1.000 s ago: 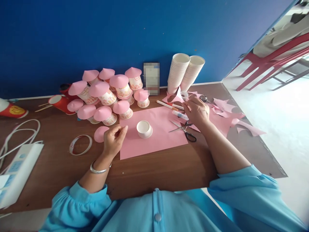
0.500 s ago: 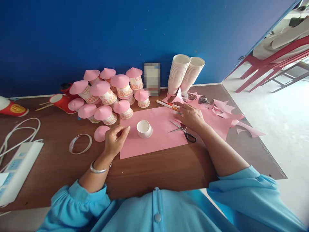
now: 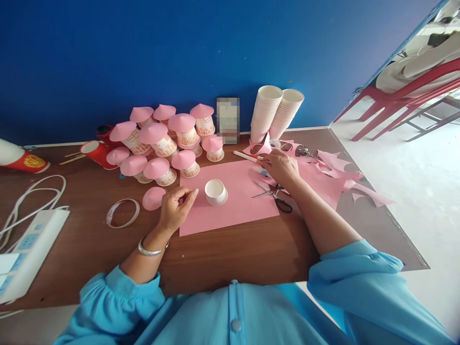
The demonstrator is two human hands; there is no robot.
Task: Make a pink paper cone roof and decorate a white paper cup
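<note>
My left hand (image 3: 176, 206) rests curled at the left edge of a pink paper sheet (image 3: 233, 211), thumb against the fingertips, with nothing visible in it. A small white paper cup (image 3: 216, 191) stands on the sheet just to its right. A pink paper cone (image 3: 154, 198) lies just to its left. My right hand (image 3: 282, 167) is closed over a white-and-blue tube (image 3: 263, 172) at the sheet's far right corner. Scissors (image 3: 275, 195) lie open just below that hand, and a white pen with an orange band (image 3: 247, 156) lies beside it.
Several cups with pink cone roofs (image 3: 165, 139) are heaped at the back. Two stacks of white cups (image 3: 273, 112) lean on the blue wall. Pink scraps (image 3: 334, 172) lie on the right, a tape ring (image 3: 122, 212) and power strip (image 3: 28, 249) on the left, with red cups (image 3: 95, 153).
My right hand drew left and down from the scraps onto the white-and-blue tube and closed over it. My left hand stayed at the sheet's edge.
</note>
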